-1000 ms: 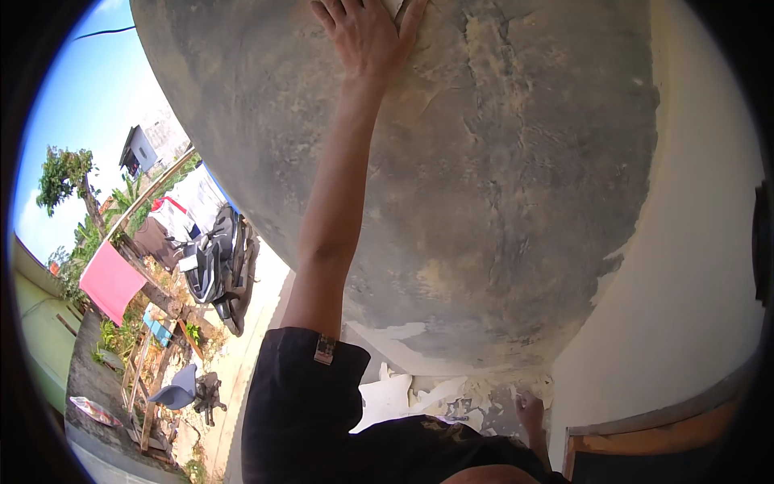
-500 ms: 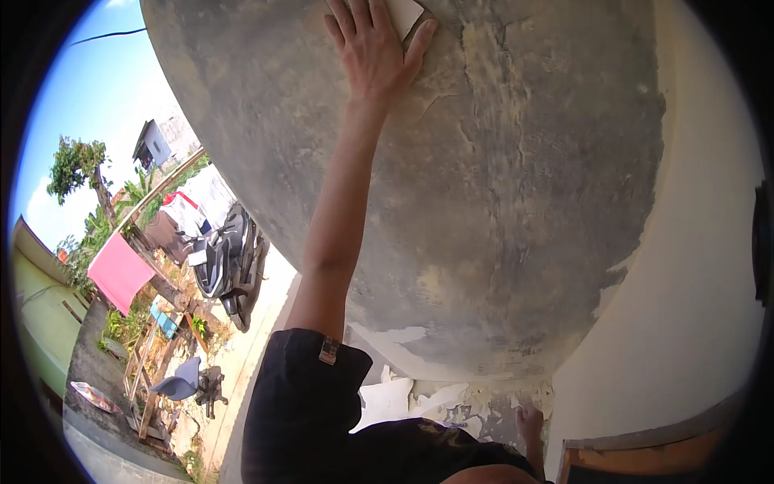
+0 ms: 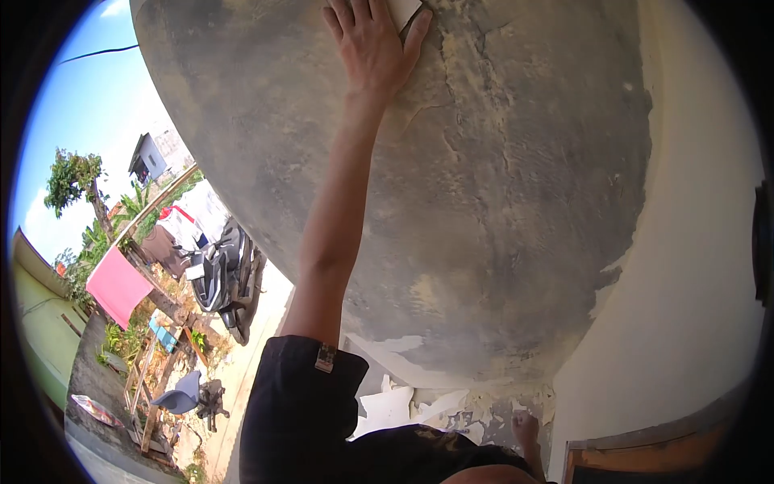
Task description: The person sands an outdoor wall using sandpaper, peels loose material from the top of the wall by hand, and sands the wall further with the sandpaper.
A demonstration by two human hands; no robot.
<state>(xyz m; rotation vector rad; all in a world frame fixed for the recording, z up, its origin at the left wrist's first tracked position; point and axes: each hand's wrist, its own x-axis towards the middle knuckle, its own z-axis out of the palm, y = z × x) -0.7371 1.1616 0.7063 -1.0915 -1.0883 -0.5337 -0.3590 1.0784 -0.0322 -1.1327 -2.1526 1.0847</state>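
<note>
My left hand [image 3: 372,48] reaches up at the top of the view and lies flat on a grey, rough plastered wall [image 3: 516,185], its back toward me. Under the palm it holds a pale sheet [image 3: 405,11], which shows between forefinger and thumb; the rest of the sheet is hidden. Cracks and ridges run down the plaster to the right of the hand. My right hand is out of view.
A bare foot [image 3: 526,427] stands low down near peeled white flakes [image 3: 387,409]. On the right is a pale wall [image 3: 669,266] above an orange-brown frame [image 3: 653,454]. Outside at left are a motorcycle [image 3: 218,278], a pink cloth [image 3: 118,286] and a chair [image 3: 179,394].
Between the first and middle frames my left hand came lower in view; since then it has shifted slightly up and left. The wall and the yard have shifted in view too.
</note>
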